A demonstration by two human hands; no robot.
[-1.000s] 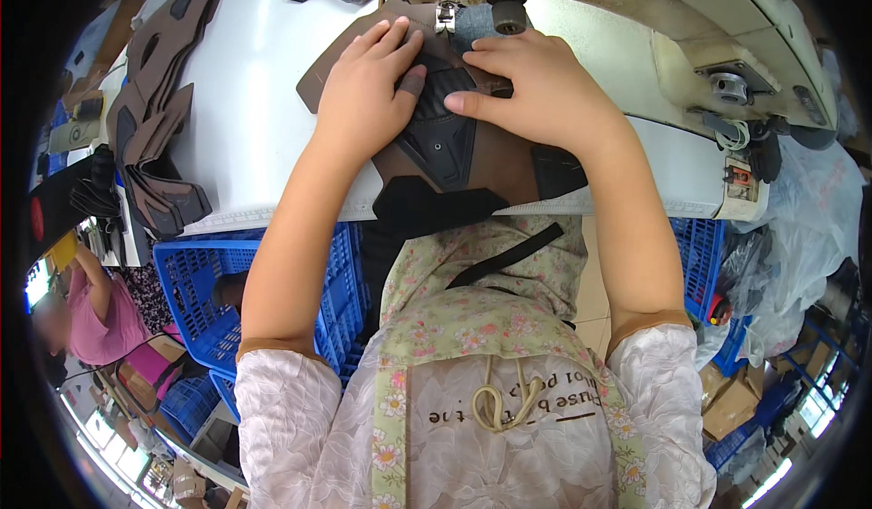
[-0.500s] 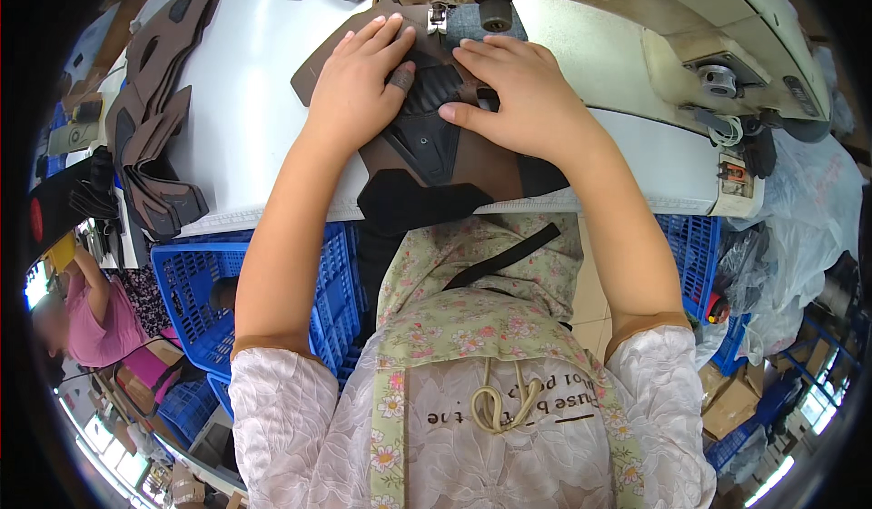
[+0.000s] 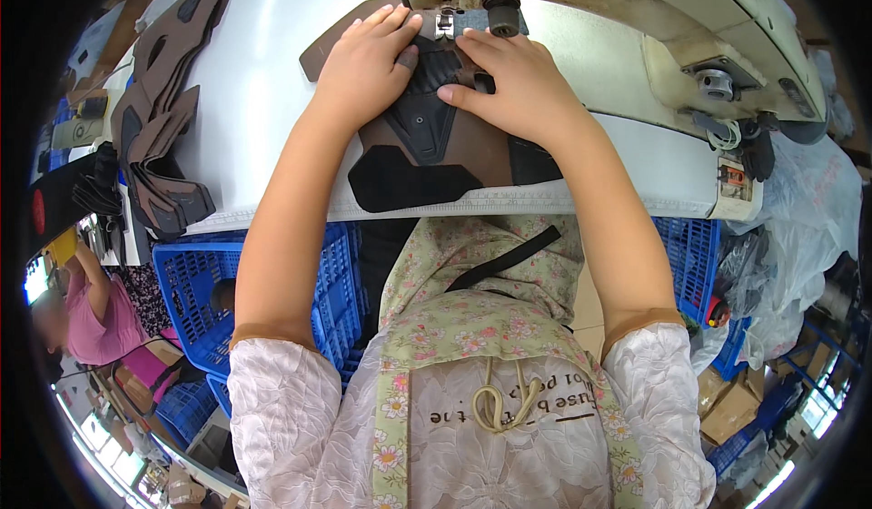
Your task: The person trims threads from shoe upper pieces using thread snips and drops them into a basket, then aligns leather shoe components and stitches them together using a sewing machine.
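A brown and black cut panel (image 3: 486, 157) lies flat on the white sewing table, its far part under the presser foot (image 3: 444, 26) of a sewing machine (image 3: 599, 0). My left hand (image 3: 368, 69) rests on the panel's left side, fingers stretched forward beside the foot. On the right, my right hand (image 3: 518, 82) presses the panel with its thumb pointing left and its fingertips close to the foot. Between the hands a raised black ribbed piece (image 3: 424, 128) shows on the panel. My palms hide part of the brown material.
Stacked brown panels (image 3: 163, 114) lie along the table's left side. Blue plastic crates (image 3: 195, 305) stand below the edge. Clear plastic bags (image 3: 795, 227) hang at the right. Another person (image 3: 100, 318) in pink works at far left.
Both hands have slid the panel a little away from me, farther under the machine. Its near black edge, which hung over the table's edge, now lies on the tabletop.
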